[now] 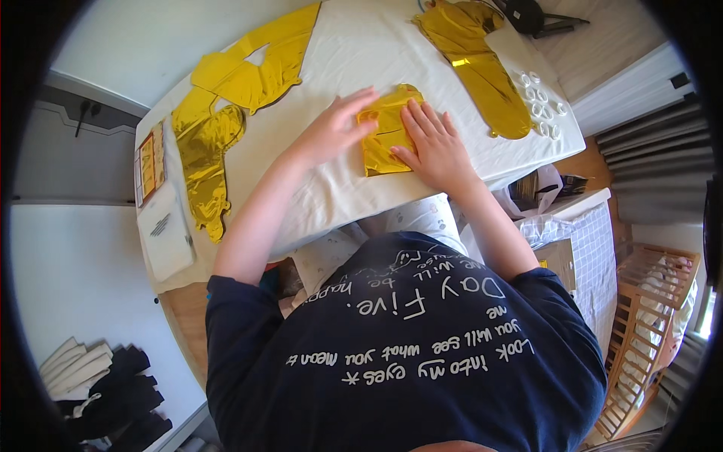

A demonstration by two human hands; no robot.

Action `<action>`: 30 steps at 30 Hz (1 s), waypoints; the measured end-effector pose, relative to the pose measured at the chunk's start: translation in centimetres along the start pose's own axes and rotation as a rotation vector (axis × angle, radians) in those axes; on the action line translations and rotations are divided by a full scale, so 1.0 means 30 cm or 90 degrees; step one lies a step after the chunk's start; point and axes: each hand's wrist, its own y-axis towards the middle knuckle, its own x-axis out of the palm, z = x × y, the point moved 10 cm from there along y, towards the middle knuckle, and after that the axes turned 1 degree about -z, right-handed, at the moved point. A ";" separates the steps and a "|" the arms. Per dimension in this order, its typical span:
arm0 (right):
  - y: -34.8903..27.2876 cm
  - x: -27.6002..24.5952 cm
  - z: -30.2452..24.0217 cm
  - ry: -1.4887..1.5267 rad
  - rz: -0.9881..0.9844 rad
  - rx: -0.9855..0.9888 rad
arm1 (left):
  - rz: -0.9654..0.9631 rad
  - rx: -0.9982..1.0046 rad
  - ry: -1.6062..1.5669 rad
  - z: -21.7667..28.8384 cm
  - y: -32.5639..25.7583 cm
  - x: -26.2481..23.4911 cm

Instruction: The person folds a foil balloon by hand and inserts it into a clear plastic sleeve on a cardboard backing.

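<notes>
1. Gold foil piece (384,151), folded; laid near the front edge of a table (520,156) covered in white cloth.
2. Right hand (438,149), fingers spread; laid flat upon the foil's right side.
3. Left hand (328,129), fingers extended; held at the foil's left edge, contact not clearly shown.
4. Flat gold foil shapes (271,84); spread along the table's left side.
5. Long gold foil shape (493,87); laid at far right, with small white rings (541,96) clustered beside it.
6. Printed card (151,164) and white packet (167,248); placed at the left edge.
7. Slatted wooden crib (640,301); seen at lower right.

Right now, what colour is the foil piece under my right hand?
The foil piece is shiny gold, best seen in the head view.
</notes>
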 end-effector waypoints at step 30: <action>-0.020 -0.025 -0.019 -0.009 -0.018 -0.031 | -0.100 0.046 0.521 0.065 -0.127 0.096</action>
